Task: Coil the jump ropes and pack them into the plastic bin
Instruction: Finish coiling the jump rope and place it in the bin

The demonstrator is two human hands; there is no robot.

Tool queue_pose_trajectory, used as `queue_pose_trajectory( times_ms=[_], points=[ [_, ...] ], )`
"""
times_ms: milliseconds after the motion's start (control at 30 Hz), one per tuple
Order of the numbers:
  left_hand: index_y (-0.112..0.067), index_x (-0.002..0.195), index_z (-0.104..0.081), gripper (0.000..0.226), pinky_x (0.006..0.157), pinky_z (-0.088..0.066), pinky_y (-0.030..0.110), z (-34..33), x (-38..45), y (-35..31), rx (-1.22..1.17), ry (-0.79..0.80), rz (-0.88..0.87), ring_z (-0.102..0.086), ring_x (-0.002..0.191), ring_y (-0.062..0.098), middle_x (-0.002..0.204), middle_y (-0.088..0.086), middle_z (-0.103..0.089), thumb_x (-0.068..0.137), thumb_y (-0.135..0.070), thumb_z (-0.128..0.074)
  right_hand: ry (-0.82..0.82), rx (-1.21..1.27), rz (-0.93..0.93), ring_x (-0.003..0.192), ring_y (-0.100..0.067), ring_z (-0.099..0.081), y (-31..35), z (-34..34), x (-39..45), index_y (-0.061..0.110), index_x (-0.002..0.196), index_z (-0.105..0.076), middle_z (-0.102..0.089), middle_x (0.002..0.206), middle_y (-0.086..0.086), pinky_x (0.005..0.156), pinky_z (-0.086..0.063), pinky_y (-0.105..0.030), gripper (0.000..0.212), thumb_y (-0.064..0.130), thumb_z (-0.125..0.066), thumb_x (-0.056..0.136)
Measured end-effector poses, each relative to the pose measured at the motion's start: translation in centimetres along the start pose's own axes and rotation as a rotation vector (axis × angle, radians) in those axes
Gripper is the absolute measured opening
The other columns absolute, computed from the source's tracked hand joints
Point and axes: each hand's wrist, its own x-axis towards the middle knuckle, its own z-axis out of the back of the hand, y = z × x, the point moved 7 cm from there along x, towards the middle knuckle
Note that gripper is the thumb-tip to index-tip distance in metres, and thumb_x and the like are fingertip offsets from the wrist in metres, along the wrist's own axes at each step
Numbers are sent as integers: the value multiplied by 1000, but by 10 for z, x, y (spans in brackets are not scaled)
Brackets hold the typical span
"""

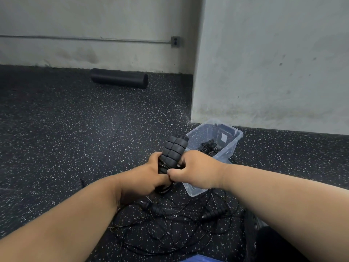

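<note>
My left hand grips the lower part of a jump rope's two black foam handles, held side by side and pointing up and away. Thin black cord is wound around them. My right hand pinches that cord against the handles, thumb touching my left thumb. Just behind and to the right stands the clear plastic bin, with a coiled black rope lying inside. On the floor below my hands lies a tangle of loose black ropes with handles among the cords.
The floor is black speckled rubber. A black foam roller lies against the far wall. A grey wall corner juts out just behind the bin. A dark object sits at the lower right edge.
</note>
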Motion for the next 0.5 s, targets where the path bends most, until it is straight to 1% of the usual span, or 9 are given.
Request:
queue_pose_trajectory(
  times_ms=[67, 133, 167, 200, 267, 367, 433, 467, 500],
  points=[
    [-32, 156, -21, 86, 71, -51, 26, 1, 0, 0, -93, 12, -8, -64, 81, 12, 106, 5, -70, 89, -23, -74, 7, 5, -6, 49, -12, -37, -3, 1, 1, 18, 60, -48, -44, 52, 5, 52, -33, -30, 40, 37, -65, 90],
    [-33, 153, -25, 90, 76, -50, 30, 2, -2, -3, -146, 12, -20, -62, 85, 15, 107, 5, -68, 75, -25, -70, 20, 9, -5, 49, -12, -39, -6, 1, 2, 17, 61, -50, -45, 52, 4, 52, -34, -29, 40, 38, -64, 92],
    [-35, 151, -25, 89, 76, -51, 28, 1, -3, -4, -153, 12, -33, -63, 85, 13, 109, 4, -69, 75, -24, -71, 26, 10, 6, 49, -12, -39, -7, 2, 2, 17, 62, -50, -46, 53, 4, 52, -34, -29, 40, 38, -64, 93],
    [-37, 148, -24, 88, 74, -53, 25, 0, -4, -4, -161, 11, -44, -67, 84, 10, 113, 3, -70, 80, -22, -77, 32, 8, 20, 49, -12, -39, -6, 3, 1, 16, 63, -51, -46, 53, 4, 51, -34, -29, 41, 38, -64, 95],
    [-41, 143, -24, 90, 73, -54, 15, 0, -3, -3, -161, -11, -80, -72, 87, -1, 118, -6, -70, 84, -21, -88, 33, -20, 43, 48, -10, -40, -5, 4, 0, 16, 65, -55, -49, 54, 5, 49, -35, -25, 43, 41, -63, 99],
    [-39, 144, -32, 91, 70, -49, 5, 7, 1, -3, -29, -134, -143, -67, 90, -14, 114, -17, -69, 77, -31, -93, 36, -74, 46, 50, -8, -45, -5, 5, 1, 14, 73, -62, -56, 58, 6, 51, -39, -25, 44, 49, -60, 101],
    [-39, 142, -37, 86, 68, -47, 7, 11, 4, -2, 50, -233, -157, -66, 87, -13, 109, -19, -68, 76, -35, -92, 36, -98, 42, 56, -12, -54, -5, 7, 1, 17, 80, -66, -64, 65, 4, 59, -46, -31, 42, 53, -58, 101],
    [-39, 141, -38, 84, 69, -47, 9, 13, 6, 0, 74, -269, -154, -66, 85, -10, 108, -20, -68, 76, -38, -91, 30, -134, 51, 60, -14, -57, -4, 8, 1, 21, 80, -65, -67, 69, 4, 61, -47, -33, 41, 54, -56, 101],
    [-39, 141, -39, 82, 70, -48, 13, 14, 8, 1, 84, -296, -151, -66, 85, -8, 107, -19, -68, 76, -41, -89, 23, -181, 65, 63, -13, -59, -2, 9, 0, 25, 78, -62, -66, 71, 5, 60, -45, -31, 39, 56, -55, 102]
  ],
)
